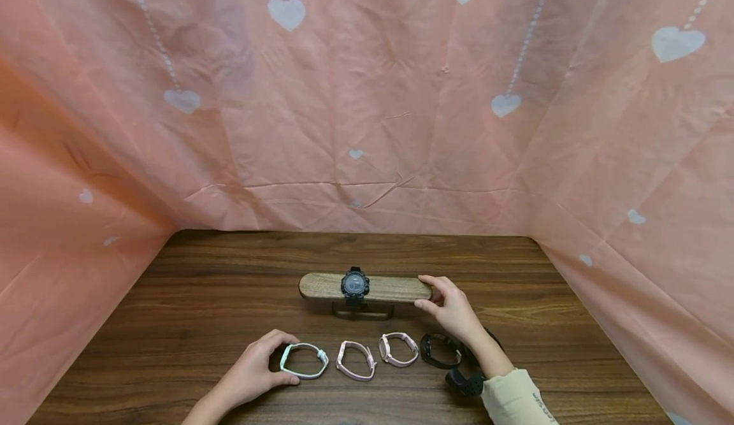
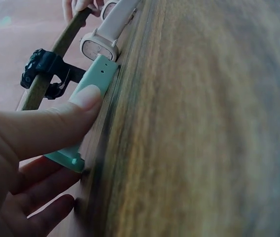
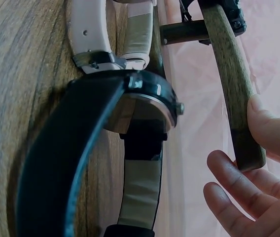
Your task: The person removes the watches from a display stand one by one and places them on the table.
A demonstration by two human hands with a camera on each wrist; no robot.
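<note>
My left hand (image 1: pixel 252 364) pinches a mint-green watch (image 1: pixel 312 376) standing on its edge on the table. In the left wrist view the thumb (image 2: pixel 88 98) lies on its strap, with the other fingers below. My right hand (image 1: pixel 455 313) grips the right end of a wooden watch stand (image 1: pixel 395 289), thumb in front and fingers behind. In the right wrist view the thumb (image 3: pixel 263 118) presses the bar (image 3: pixel 233 84). A chunky black digital watch (image 1: pixel 355 283) is strapped around the bar, left of its middle.
Between the hands stand two pale pink watches (image 1: pixel 341 358) (image 1: pixel 385 348), looped on their sides. A black watch (image 1: pixel 425 350) lies near the right forearm, by a black device (image 1: pixel 466 383) at that wrist. Pink heart-patterned cloth (image 1: pixel 367 125) encloses the wooden table (image 1: pixel 229 272) behind and at both sides.
</note>
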